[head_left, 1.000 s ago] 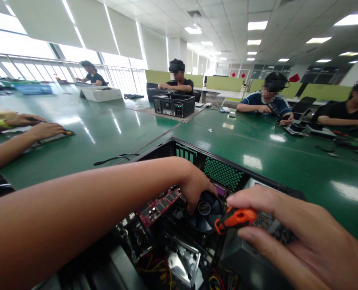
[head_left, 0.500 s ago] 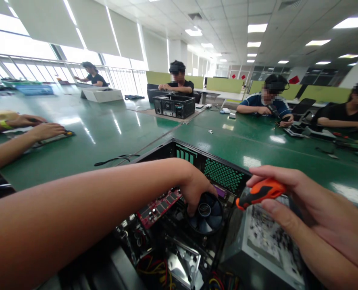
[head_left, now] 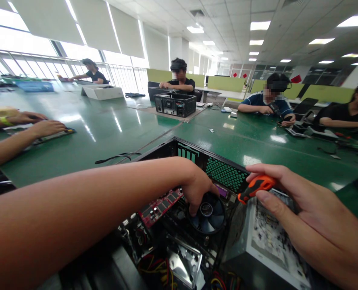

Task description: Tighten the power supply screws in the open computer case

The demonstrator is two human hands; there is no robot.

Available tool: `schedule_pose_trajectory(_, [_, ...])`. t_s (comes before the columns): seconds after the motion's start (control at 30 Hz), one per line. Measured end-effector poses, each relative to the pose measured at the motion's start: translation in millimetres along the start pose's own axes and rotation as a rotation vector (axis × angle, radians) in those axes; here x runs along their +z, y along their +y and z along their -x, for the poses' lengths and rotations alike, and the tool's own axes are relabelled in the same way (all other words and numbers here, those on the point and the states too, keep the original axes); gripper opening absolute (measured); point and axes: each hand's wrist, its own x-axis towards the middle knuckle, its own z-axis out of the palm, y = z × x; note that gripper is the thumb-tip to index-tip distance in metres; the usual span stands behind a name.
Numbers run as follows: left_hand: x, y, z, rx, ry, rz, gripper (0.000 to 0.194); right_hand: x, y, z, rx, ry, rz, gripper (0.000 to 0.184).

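My left hand reaches into an open black computer case, its fingers and thumb gripping the rim of a round black cooling fan. An orange and black screwdriver is pinched by its handle in my right hand, above the case's right side; its shaft is not visible. Below that hand lies a grey metal power supply with a worn label. Left of the fan, partly under my forearm, is a red circuit board. Coloured cables and a shiny metal bracket sit nearer me.
The case stands on a green table. A black cable lies behind it. At left, another person's hands rest on a flat board. Across the table, a person works behind another computer case; others sit left and right.
The screwdriver has tilted slightly and shifted a little in my right hand. My left hand stays on the fan. The whole view has shifted slightly.
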Motion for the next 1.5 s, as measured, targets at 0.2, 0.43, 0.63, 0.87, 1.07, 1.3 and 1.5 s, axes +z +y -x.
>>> schedule_pose_trajectory(0.2, [-0.1,0.6,0.7,-0.015,0.011,0.043,0.102,0.3,-0.6,-1.5,-0.011,-0.009,0.014,0.037])
schedule_pose_trajectory(0.43, [-0.8,1.5,0.4,-0.016,0.003,0.015,0.101,-0.9,-0.9,-1.0,-0.029,-0.005,-0.020,0.033])
schedule_pose_trajectory(0.63, [-1.1,2.5,2.1,-0.001,0.014,0.067,0.100,0.4,-1.8,-3.5,-0.045,0.014,-0.008,0.030])
schedule_pose_trajectory(0.87, [-1.1,3.0,2.4,-0.006,0.044,0.086,0.104,0.7,-1.3,-4.2,-0.060,0.034,-0.008,0.034])
schedule_pose_trajectory(1.07, [-1.8,3.2,1.6,-0.003,-0.006,-0.019,0.100,2.4,-2.6,-3.2,-0.051,0.061,-0.037,0.035])
schedule_pose_trajectory(1.3, [-0.9,1.3,1.3,-0.002,0.027,0.028,0.102,1.9,-2.6,-3.3,-0.042,0.051,-0.017,0.029])
schedule_pose_trajectory(1.5, [-0.8,1.5,1.4,0.020,-0.013,0.020,0.100,1.0,-3.8,-3.4,-0.049,0.098,0.005,0.021])
